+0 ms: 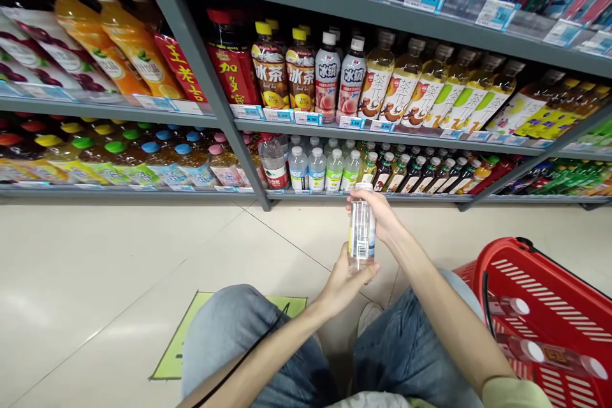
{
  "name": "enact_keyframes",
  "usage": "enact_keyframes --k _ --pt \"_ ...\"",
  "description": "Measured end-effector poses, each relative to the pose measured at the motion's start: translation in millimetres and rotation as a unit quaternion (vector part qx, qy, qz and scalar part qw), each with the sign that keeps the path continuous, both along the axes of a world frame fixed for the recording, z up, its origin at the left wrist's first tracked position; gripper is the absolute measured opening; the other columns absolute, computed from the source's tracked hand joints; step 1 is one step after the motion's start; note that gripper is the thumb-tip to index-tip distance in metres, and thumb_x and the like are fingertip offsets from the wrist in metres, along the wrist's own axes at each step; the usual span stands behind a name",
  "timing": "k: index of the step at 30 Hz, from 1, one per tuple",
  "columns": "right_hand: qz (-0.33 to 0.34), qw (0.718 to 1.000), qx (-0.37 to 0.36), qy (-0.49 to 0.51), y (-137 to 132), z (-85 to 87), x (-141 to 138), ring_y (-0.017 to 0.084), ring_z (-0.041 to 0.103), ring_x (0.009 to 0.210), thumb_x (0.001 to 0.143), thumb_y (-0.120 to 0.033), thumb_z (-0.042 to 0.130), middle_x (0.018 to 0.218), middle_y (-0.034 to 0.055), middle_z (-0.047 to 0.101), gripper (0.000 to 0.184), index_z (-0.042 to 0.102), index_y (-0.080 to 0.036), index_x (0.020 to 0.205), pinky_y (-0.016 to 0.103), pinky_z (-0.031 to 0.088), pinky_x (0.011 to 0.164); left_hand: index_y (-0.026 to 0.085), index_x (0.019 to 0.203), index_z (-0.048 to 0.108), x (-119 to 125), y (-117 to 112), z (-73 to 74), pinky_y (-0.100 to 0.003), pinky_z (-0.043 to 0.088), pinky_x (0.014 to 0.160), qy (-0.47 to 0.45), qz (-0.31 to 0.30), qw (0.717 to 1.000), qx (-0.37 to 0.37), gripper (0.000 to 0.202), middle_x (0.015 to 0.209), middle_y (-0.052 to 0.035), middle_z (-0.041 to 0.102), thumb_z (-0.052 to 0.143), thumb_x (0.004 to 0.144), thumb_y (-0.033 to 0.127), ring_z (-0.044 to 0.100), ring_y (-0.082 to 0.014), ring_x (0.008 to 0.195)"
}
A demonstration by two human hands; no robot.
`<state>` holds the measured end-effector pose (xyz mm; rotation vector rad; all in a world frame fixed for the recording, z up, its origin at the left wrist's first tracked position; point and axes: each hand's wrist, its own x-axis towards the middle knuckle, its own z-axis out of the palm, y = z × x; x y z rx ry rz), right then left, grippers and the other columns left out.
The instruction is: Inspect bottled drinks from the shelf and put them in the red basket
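Observation:
A clear drink bottle (362, 229) with a white cap is held upright in front of the lowest shelf, its barcode side turned toward me. My left hand (351, 277) grips it round the base, thumb across the front. Around the neck and upper side, just under the cap, my right hand (377, 207) is closed. Behind the cap, on the bottom shelf, stand white-capped bottles with green labels (351, 171), and others with blue labels (316, 171) to their left.
To my right stands a red shopping basket (521, 255) with several bottles (564, 357) lying inside. Grey shelves (306, 134) of drinks with price tags cross the view ahead. Between my feet and the shelves are pale floor tiles (119, 255) and a yellow-green floor sticker (176, 338).

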<state>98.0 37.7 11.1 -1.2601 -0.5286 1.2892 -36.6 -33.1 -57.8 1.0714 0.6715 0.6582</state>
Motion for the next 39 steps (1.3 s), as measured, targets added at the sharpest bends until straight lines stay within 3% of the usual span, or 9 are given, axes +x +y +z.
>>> enact_keyframes --k 12,25,27,32,36,39 --pt "-0.008 1.0 -0.011 -0.001 -2 2.1 -2 0.014 0.064 0.057 0.066 -0.026 0.079 0.074 0.0028 0.069 0.019 0.068 -0.014 0.076 0.024 0.053 0.047 0.02 0.094 0.046 -1 3 10.3 -0.024 0.042 0.055 0.023 0.005 0.999 -0.029 0.041 0.075 0.0046 0.057 0.078 0.072 0.033 0.053 -0.0094 0.059" --pt "-0.041 0.999 -0.01 0.012 -1 1.1 -4 0.014 0.064 0.056 0.062 -0.025 0.081 0.071 0.0023 0.069 0.021 0.068 -0.014 0.075 0.024 0.051 0.045 0.019 0.097 0.047 -2 4 9.2 -0.026 0.045 0.059 0.043 0.001 0.998 -0.034 0.041 0.078 0.003 0.059 0.077 0.072 0.033 0.056 -0.0116 0.063" --pt "-0.076 0.997 0.0 0.019 -1 2.7 -5 0.014 0.063 0.056 0.061 -0.024 0.08 0.071 0.0018 0.069 0.021 0.068 -0.015 0.075 0.025 0.05 0.044 0.02 0.102 0.048 -2 7 6.3 -0.026 0.046 0.062 0.05 0.022 0.998 -0.018 0.043 0.081 0.0024 0.06 0.077 0.072 0.03 0.059 -0.0126 0.065" --pt "-0.152 0.986 0.056 0.026 0 10.9 4 0.014 0.062 0.058 0.065 -0.025 0.077 0.064 0.0001 0.065 0.015 0.065 -0.017 0.069 0.024 0.05 0.049 0.023 0.124 0.045 -4 16 1.0 -0.029 0.048 0.076 0.067 0.147 0.982 0.094 0.07 0.1 -0.0007 0.062 0.083 0.066 0.021 0.065 -0.0133 0.074" --pt "-0.095 0.993 0.056 0.049 -1 17.7 13 0.014 0.062 0.06 0.068 -0.027 0.075 0.069 0.0006 0.067 0.014 0.065 -0.018 0.074 0.025 0.051 0.052 0.022 0.124 0.048 -6 16 2.9 -0.029 0.05 0.075 0.072 0.149 0.98 0.106 0.069 0.098 -0.0016 0.063 0.086 0.066 0.025 0.067 -0.0146 0.074" --pt "-0.044 0.993 0.087 0.059 -2 22.2 17 0.016 0.067 0.068 0.067 -0.024 0.077 0.079 0.0013 0.072 0.023 0.067 -0.019 0.088 0.027 0.056 0.061 0.019 0.119 0.052 -9 11 8.6 -0.029 0.053 0.068 0.011 0.091 0.995 0.041 0.06 0.099 -0.0046 0.064 0.084 0.07 0.035 0.069 -0.0186 0.076"
